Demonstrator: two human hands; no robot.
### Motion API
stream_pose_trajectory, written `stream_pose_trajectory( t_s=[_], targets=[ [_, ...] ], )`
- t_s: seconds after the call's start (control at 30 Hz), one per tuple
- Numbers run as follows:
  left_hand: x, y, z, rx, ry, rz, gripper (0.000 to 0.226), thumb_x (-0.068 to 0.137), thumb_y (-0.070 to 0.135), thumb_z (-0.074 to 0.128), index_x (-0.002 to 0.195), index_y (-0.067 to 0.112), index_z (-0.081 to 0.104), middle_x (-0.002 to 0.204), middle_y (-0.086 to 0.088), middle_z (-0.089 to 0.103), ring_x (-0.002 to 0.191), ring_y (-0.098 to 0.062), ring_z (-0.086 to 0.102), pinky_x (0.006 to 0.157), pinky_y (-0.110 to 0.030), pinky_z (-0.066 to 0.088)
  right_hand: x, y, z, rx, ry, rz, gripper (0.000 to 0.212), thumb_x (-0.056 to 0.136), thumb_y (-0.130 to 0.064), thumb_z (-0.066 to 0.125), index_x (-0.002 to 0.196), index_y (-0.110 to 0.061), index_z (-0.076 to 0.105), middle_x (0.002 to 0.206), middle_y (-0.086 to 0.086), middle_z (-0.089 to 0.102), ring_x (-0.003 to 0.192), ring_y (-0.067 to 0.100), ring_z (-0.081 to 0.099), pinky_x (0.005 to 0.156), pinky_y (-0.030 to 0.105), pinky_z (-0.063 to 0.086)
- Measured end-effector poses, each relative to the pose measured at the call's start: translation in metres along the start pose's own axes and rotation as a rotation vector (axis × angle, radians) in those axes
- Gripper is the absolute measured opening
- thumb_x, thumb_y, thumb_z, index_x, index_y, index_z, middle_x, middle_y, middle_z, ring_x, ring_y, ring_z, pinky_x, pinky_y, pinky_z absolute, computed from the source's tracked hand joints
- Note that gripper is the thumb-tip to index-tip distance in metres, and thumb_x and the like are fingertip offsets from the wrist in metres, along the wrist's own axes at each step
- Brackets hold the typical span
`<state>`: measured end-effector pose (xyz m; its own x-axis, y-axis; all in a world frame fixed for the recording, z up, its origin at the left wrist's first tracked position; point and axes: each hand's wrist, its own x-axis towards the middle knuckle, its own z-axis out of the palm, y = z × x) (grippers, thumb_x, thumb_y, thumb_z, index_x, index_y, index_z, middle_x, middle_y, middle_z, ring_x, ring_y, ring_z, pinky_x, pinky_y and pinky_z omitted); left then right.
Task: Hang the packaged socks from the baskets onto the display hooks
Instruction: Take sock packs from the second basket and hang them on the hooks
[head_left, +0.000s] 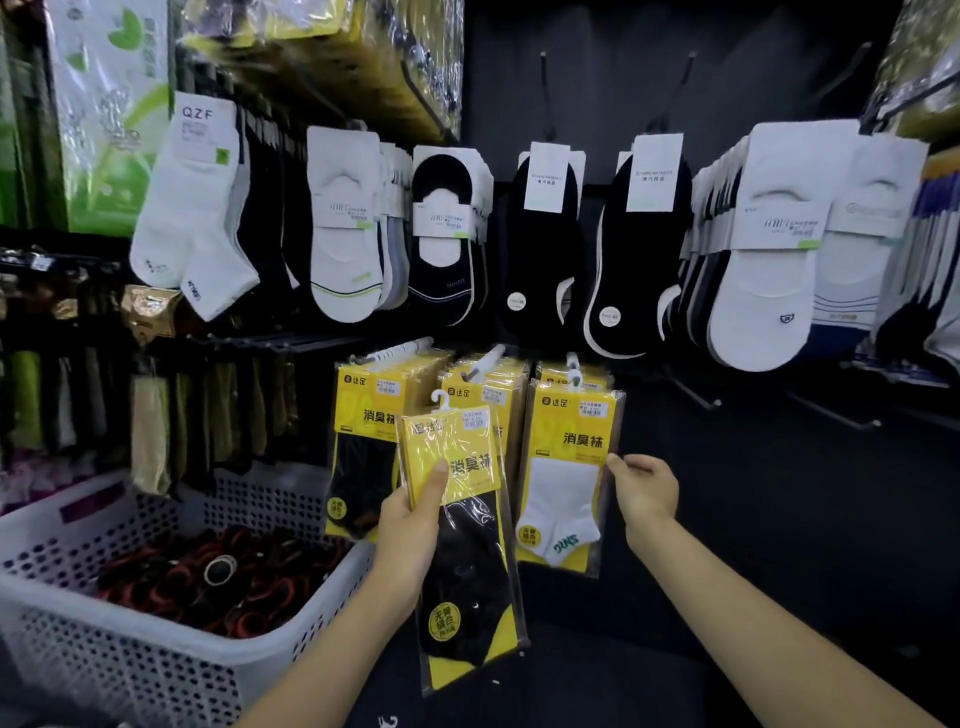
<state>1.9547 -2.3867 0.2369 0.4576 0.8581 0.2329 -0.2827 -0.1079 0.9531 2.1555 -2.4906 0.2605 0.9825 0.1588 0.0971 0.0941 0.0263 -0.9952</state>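
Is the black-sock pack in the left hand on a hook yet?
Off: left hand holds the pack, its hanger hooked on nothing.

Carded socks on a dark display wall

White QZF ankle socks (192, 218) hang at upper left beside a green-and-white box (109, 114). White liner socks (340, 249) and black liner socks (543, 249) fill the middle row. A gold packet (150, 312) and olive stockings (223, 415) sit at left.

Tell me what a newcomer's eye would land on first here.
The bright yellow sock pack at centre, gripped by the left hand. Beside it the right hand touches a hanging pack of white socks, and a white perforated basket sits lower left.
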Motion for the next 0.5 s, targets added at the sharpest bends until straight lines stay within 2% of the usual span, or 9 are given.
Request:
stream_pose_trajectory(
  t_s=[0.07,0.13,0.23,0.3,0.4,0.5],
  targets=[
    [-0.002,-0.003,0.006,-0.002,-0.032,0.005,0.019,0.09,0.046,0.055,0.082,0.03,0.063,0.074,0.011,0.064,0.067,-0.002,0.058,0.055,-0.01,0.043,-0.011,0.008,-0.005,0.009,-0.055,0.009,0.026,0.09,-0.02,0.064,0.111,-0.006,0.06,0.109,0.01,0.064,0.087,0.019,0.058,0.072,0.03,0.048],
    [-0.007,-0.007,0.016,-0.022,-0.078,0.007,0.016,0.09,0.04,0.057,0.095,0.028,0.066,0.085,0.013,0.074,0.08,-0.001,0.068,0.06,-0.009,0.047,-0.029,0.01,-0.01,0.042,-0.203,0.017,0.023,0.094,-0.025,0.059,0.108,-0.007,0.061,0.103,0.01,0.065,0.09,0.021,0.062,0.078,0.033,0.052],
    [-0.016,-0.016,0.033,0.007,-0.15,0.031,0.018,0.089,0.033,0.06,0.104,0.025,0.067,0.091,0.015,0.074,0.085,0.0,0.069,0.065,-0.009,0.049,-0.061,0.01,-0.019,0.069,-0.468,0.055,0.025,0.097,-0.034,0.051,0.105,-0.015,0.065,0.098,0.005,0.07,0.09,0.017,0.066,0.083,0.03,0.053],
    [-0.021,-0.018,0.044,0.014,-0.193,0.05,0.02,0.086,0.034,0.063,0.104,0.026,0.067,0.093,0.013,0.074,0.086,-0.001,0.069,0.065,-0.008,0.049,-0.077,0.012,-0.026,0.116,-0.598,0.055,0.023,0.095,-0.034,0.054,0.105,-0.02,0.068,0.1,0.001,0.074,0.093,0.016,0.07,0.087,0.031,0.053],
    [-0.025,-0.017,0.057,0.008,-0.235,0.059,0.033,0.077,0.043,0.065,0.105,0.026,0.066,0.096,0.011,0.074,0.088,-0.002,0.069,0.066,-0.009,0.05,-0.084,0.012,-0.036,0.174,-0.564,0.022,0.02,0.091,-0.027,0.061,0.108,-0.019,0.068,0.101,0.0,0.075,0.095,0.015,0.071,0.087,0.032,0.054],
    [-0.023,-0.016,0.064,-0.032,-0.242,0.047,0.04,0.075,0.043,0.065,0.109,0.021,0.064,0.099,0.006,0.074,0.091,-0.005,0.069,0.074,-0.016,0.054,-0.075,0.005,-0.044,0.216,-0.461,-0.006,0.015,0.091,-0.023,0.061,0.103,-0.017,0.067,0.096,0.0,0.076,0.088,0.012,0.072,0.071,0.022,0.054]
  ],
)
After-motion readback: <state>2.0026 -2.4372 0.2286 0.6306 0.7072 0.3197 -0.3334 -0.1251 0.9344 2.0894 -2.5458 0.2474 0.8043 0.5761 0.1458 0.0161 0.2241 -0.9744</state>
